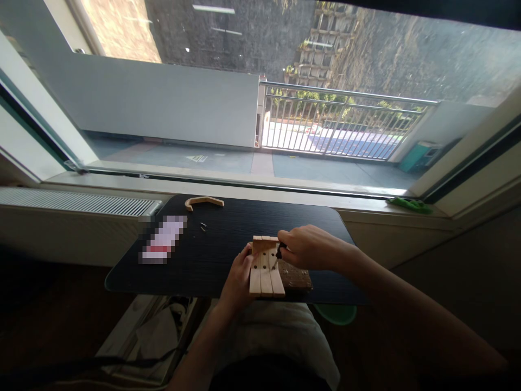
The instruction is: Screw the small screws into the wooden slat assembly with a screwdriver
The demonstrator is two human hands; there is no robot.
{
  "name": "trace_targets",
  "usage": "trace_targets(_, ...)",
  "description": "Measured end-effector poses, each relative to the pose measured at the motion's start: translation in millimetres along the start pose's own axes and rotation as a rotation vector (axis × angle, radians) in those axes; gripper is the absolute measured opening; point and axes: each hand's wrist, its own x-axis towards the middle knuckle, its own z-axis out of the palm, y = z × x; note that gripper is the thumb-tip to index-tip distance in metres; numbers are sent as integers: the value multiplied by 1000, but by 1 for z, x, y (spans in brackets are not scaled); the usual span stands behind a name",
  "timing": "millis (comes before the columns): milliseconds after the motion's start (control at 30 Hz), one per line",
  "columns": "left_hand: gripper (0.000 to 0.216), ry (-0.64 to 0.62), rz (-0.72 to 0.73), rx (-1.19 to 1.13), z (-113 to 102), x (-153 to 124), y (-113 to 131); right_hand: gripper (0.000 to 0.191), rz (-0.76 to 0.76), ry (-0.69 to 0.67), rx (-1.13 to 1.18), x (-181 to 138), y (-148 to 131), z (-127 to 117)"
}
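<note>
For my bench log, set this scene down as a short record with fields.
Surface: black table
Left grip: holds the slats at their left side
Right grip: holds a dark-handled tool, its shaft pointing down toward the right column of holes
Right of slats: brown block
Far left on table: curved wood; two metal bits, probably screws; pixelated item
Beyond table: window, with a railing outside

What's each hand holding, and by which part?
Left hand: slatted wooden piece, by its left side. Right hand: screwdriver-like tool, by its dark handle.
</note>
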Motion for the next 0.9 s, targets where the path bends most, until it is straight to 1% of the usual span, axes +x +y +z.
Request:
trace_targets(167, 59, 15, 8, 19, 0, 0, 0, 25, 2, -3, 2, -1, 0, 1)
trace_targets(333, 58, 21, 17, 37, 1, 0, -1, 29, 19, -35, 30, 0, 0, -1)
trace_targets(600, 59, 20, 0, 31, -1, 1, 2, 32, 46, -62, 58, 8, -2, -7)
trace_targets(900, 59, 41, -2, 24, 3, 0, -1, 42, 63, -79, 49, 13, -1, -9)
